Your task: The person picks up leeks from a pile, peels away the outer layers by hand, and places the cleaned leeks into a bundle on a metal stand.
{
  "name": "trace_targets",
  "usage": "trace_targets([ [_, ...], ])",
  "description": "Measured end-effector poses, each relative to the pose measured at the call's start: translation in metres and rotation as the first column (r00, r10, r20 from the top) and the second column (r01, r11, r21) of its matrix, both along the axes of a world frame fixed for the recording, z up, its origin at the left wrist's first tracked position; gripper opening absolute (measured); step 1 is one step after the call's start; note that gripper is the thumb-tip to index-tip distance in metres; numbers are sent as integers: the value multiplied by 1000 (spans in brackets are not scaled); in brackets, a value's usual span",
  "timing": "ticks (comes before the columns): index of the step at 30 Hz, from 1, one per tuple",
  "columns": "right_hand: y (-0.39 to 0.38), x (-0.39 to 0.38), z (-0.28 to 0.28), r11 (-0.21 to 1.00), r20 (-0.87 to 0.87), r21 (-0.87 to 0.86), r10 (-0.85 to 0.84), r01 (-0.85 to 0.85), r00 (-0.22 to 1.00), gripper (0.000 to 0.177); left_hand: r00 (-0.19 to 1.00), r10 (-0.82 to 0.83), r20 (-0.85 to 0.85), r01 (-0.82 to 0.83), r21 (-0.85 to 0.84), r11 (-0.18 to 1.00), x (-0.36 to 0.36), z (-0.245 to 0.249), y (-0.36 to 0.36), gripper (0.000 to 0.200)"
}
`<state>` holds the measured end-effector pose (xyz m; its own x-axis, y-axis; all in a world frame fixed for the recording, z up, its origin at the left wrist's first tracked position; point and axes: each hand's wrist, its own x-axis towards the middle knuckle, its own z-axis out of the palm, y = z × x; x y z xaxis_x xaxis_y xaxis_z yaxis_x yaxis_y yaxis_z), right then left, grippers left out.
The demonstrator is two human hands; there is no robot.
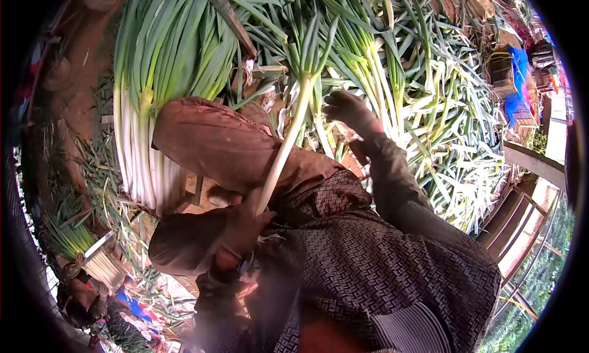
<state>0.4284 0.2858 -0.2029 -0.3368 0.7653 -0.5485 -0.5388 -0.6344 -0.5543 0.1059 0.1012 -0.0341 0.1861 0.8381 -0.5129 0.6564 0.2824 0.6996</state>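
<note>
My left hand (pixel 242 225), in a brown glove, is closed around the white lower end of a long green onion (pixel 292 127). The onion slants upward across my knee, its green leaves pointing away from me. My right hand (pixel 351 112), also gloved, is held beside the stalk with its fingers stretched out and nothing seen in them. It is near more green onions (pixel 381 86) lying on the pile. Left of my knee stands a large bunch of green onions (pixel 141 113), their white ends lined up, against a wooden frame (pixel 233 23).
Stripped leaves and loose stalks form a wide heap (pixel 451 132) on the right. A smaller bunch of green onions (pixel 101 261) is at the lower left, near another person (pixel 80 301). Crates with blue sheeting (pixel 520 83) stand at the far right. Bare soil (pixel 76 107) shows at the left.
</note>
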Motion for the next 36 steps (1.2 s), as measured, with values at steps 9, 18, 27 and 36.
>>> trace_targets([
  [9,58,-47,-16,900,83,423,82,-109,993,33,942,-253,-222,295,181,938,-16,8,-15,57],
  [18,37,-40,-20,989,332,147,-44,-5,942,37,615,-339,-712,552,81,830,2,44,5,55],
  [27,17,-43,-9,877,994,103,-75,-470,78,73,279,-212,-937,704,50,708,38,66,6,48],
  [36,55,-36,27,773,998,21,-58,-634,-38,45,290,-223,-930,716,56,696,40,63,3,40],
])
